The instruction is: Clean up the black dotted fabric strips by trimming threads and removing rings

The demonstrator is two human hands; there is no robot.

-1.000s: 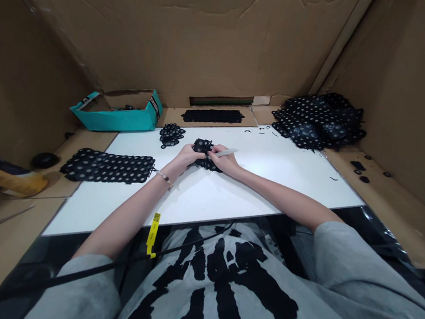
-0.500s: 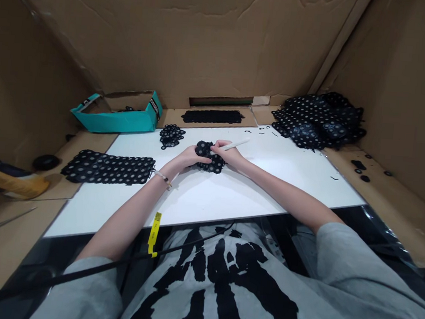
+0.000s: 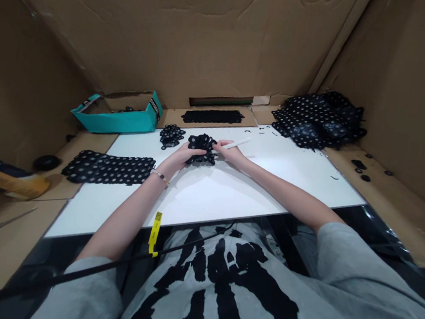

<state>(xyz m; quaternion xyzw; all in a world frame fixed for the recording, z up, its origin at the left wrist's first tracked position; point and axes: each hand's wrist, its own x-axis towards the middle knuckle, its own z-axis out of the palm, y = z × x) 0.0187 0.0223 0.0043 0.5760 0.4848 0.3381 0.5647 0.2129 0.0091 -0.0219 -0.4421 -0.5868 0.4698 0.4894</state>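
On the white board (image 3: 301, 162) in a cardboard booth (image 3: 223, 41), a crumpled bunch of black dotted sheet (image 3: 201, 149) sits between the two hands. The left hand (image 3: 185, 158) cups it from the near side, fingers curled round its edge in a narrow hold, while the right hand (image 3: 229, 156) pinches a white pen (image 3: 235, 143) and rests its fingertips (image 3: 217, 147) against the bunch. A soft bunch like this seems best steadied by the left hand, with the pen hand kept light so the folds don't slip. The forearms (image 3: 280, 195) reach forward from grey sleeves (image 3: 335, 244), elbows wide apart, wrists low over the board; a bracelet (image 3: 160, 176) sits just above the left hand. Nearby lie a small heap of black rings (image 3: 172, 136), a flat dotted strip (image 3: 107, 168) to the left — and a big dotted pile (image 3: 318, 121) at the far right, past the board's corner
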